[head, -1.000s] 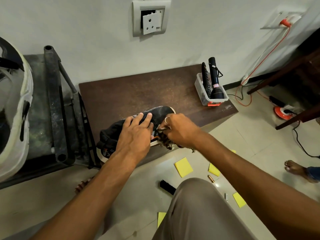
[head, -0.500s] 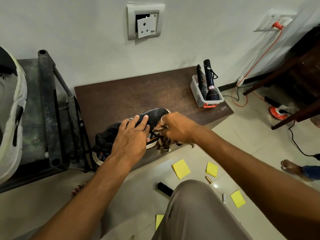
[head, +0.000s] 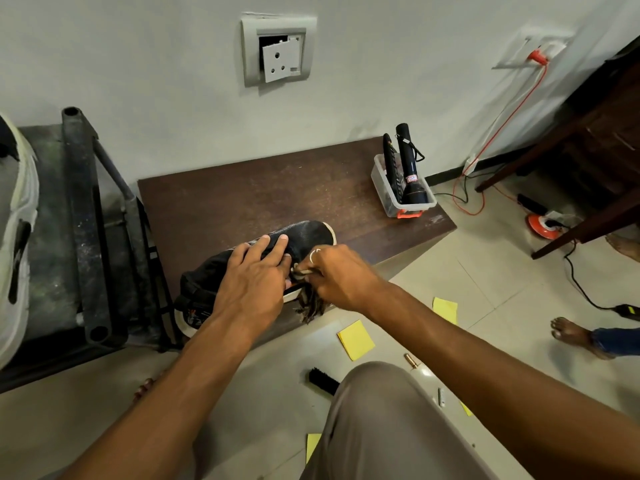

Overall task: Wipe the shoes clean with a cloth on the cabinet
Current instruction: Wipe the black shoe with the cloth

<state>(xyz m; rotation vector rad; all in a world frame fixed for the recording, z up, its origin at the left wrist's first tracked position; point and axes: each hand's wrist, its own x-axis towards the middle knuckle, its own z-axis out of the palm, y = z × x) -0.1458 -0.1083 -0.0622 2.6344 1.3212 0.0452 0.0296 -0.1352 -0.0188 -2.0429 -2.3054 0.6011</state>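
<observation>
A black shoe (head: 308, 233) with a white sole lies along the front edge of the dark brown cabinet top (head: 263, 195), toe pointing right. My left hand (head: 252, 282) lies flat across the shoe's middle, fingers straight, holding it down. My right hand (head: 337, 275) grips a dark, frayed cloth (head: 310, 306) bunched against the shoe's near side, just right of the left hand. Loose ends of the cloth hang over the cabinet's front edge.
A clear plastic box (head: 403, 188) with a black torch stands at the cabinet's right end. A dark metal rack (head: 83, 223) stands left. On the floor lie yellow sticky notes (head: 355, 339), a black brush (head: 323, 379) and cables (head: 467, 199). Another person's bare foot (head: 571, 336) is at right.
My right hand with the cloth has slid a little left along the shoe's side, closer to my left hand. The left hand stays pressed on the shoe.
</observation>
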